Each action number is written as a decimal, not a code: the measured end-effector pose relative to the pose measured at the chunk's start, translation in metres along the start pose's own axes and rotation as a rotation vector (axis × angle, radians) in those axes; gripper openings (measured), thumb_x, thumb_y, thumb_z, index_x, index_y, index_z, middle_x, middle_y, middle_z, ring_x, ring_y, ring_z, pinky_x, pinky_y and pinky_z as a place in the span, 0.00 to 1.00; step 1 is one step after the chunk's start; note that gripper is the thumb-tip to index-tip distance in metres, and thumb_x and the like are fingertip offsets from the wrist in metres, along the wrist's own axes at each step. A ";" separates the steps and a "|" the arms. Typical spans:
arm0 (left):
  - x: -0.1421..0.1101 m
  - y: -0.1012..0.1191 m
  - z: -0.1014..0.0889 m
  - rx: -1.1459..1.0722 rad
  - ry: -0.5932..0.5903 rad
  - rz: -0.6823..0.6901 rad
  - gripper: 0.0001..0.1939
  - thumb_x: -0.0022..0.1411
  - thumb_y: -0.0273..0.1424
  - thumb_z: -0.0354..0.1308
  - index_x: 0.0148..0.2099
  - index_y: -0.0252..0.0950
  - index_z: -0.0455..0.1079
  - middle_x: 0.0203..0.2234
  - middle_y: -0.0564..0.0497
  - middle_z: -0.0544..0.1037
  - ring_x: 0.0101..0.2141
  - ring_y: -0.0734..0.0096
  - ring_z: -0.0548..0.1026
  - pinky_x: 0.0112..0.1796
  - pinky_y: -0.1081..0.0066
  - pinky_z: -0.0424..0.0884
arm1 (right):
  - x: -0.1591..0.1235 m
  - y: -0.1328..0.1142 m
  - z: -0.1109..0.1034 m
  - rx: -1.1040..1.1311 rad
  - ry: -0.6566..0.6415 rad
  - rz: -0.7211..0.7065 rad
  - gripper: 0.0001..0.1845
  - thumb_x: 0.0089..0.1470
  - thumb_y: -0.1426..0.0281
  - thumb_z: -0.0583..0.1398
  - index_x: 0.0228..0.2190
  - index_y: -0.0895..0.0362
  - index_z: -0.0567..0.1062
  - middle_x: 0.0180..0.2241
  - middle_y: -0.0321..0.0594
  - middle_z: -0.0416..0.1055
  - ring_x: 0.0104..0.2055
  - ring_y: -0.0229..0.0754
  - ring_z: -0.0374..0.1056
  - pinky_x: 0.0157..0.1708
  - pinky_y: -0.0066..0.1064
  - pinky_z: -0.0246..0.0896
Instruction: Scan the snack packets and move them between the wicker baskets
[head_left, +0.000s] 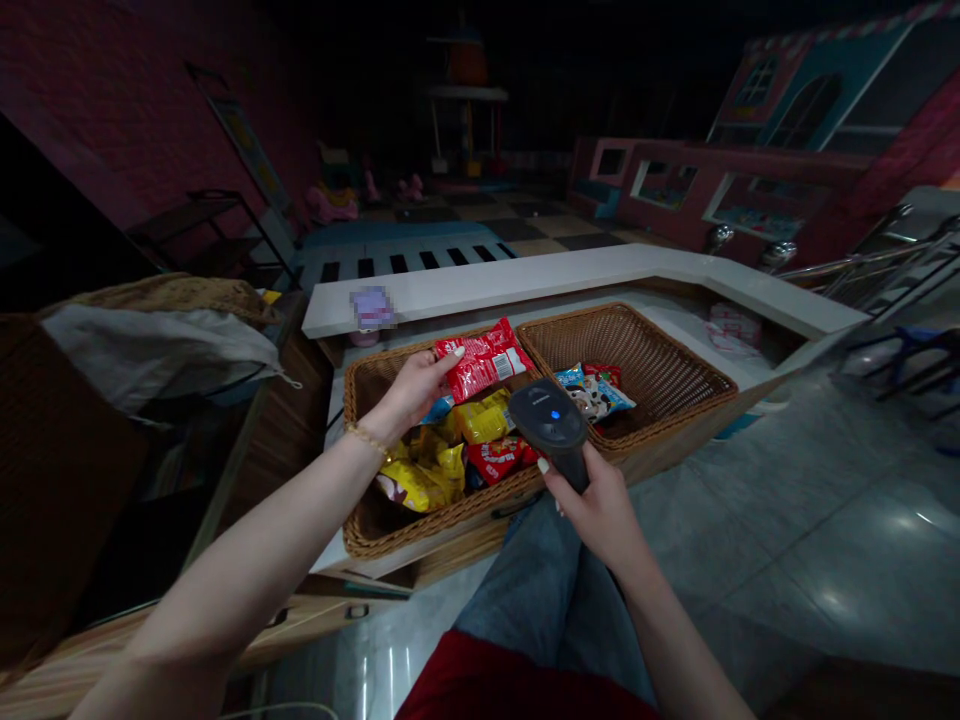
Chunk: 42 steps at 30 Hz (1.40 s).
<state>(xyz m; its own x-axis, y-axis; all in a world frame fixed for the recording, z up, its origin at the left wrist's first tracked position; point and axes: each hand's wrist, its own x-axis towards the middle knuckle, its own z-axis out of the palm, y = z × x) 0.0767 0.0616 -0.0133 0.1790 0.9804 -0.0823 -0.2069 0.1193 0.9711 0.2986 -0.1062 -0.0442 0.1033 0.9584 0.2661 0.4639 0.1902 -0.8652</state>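
Note:
My left hand (pixel 418 392) pinches a red snack packet (pixel 484 362) by its left end, its barcode side facing up. The packet is held over the left wicker basket (pixel 358 535), which holds several yellow bags (pixel 426 478) and a red bag (pixel 496 460). My right hand (pixel 596 500) is wrapped around the handle of a black barcode scanner (pixel 551 415) with a lit blue light. The scanner's head is close to the packet's lower right, over the edge between the baskets. In the right wicker basket (pixel 667 370) lie a blue-and-white packet (pixel 596 392) and a red one behind it.
Both baskets stand on a white counter with a raised ledge (pixel 525 275). A small purple item (pixel 373 308) is at the ledge's left. White cloth (pixel 165 345) lies on a cabinet at left. Metal railings (pixel 892 250) stand at right, beyond the tiled floor (pixel 810 520).

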 end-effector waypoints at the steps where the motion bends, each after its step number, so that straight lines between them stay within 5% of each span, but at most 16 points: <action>1: -0.001 0.001 0.000 -0.002 -0.008 0.003 0.18 0.54 0.39 0.74 0.38 0.30 0.77 0.27 0.46 0.83 0.27 0.69 0.80 0.31 0.72 0.77 | 0.000 -0.001 0.001 -0.007 0.003 -0.009 0.10 0.56 0.63 0.60 0.38 0.55 0.75 0.27 0.37 0.77 0.28 0.44 0.74 0.29 0.29 0.65; 18: -0.009 0.004 -0.002 0.003 -0.043 0.045 0.17 0.56 0.38 0.73 0.39 0.29 0.79 0.27 0.46 0.84 0.26 0.71 0.79 0.32 0.72 0.78 | -0.001 -0.003 0.002 0.021 -0.010 -0.024 0.10 0.59 0.61 0.60 0.38 0.54 0.73 0.19 0.30 0.69 0.19 0.40 0.67 0.22 0.27 0.62; 29: -0.006 0.002 0.002 0.006 -0.036 -0.012 0.16 0.57 0.37 0.72 0.39 0.29 0.78 0.27 0.46 0.83 0.27 0.70 0.80 0.33 0.72 0.78 | -0.002 -0.004 0.000 0.000 0.017 -0.063 0.10 0.56 0.64 0.59 0.39 0.55 0.75 0.25 0.36 0.75 0.25 0.42 0.72 0.27 0.27 0.65; 38: 0.005 0.022 0.053 -0.065 -0.429 -0.037 0.12 0.68 0.32 0.62 0.52 0.34 0.75 0.47 0.41 0.83 0.46 0.64 0.82 0.52 0.63 0.75 | -0.003 -0.001 -0.009 -0.034 0.035 -0.032 0.16 0.58 0.63 0.60 0.45 0.57 0.76 0.25 0.36 0.76 0.25 0.44 0.73 0.27 0.29 0.66; 42: 0.016 0.023 0.047 0.114 -0.453 0.021 0.17 0.69 0.32 0.60 0.58 0.38 0.73 0.56 0.41 0.78 0.56 0.64 0.77 0.58 0.63 0.70 | -0.004 -0.002 -0.011 -0.028 0.023 -0.017 0.16 0.58 0.62 0.60 0.45 0.56 0.76 0.22 0.35 0.74 0.24 0.44 0.72 0.25 0.30 0.64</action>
<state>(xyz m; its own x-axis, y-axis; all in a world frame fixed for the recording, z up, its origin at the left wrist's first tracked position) 0.1198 0.0730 0.0179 0.5829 0.8123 0.0188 -0.1119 0.0574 0.9921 0.3070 -0.1127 -0.0387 0.1156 0.9499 0.2905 0.4899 0.1999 -0.8486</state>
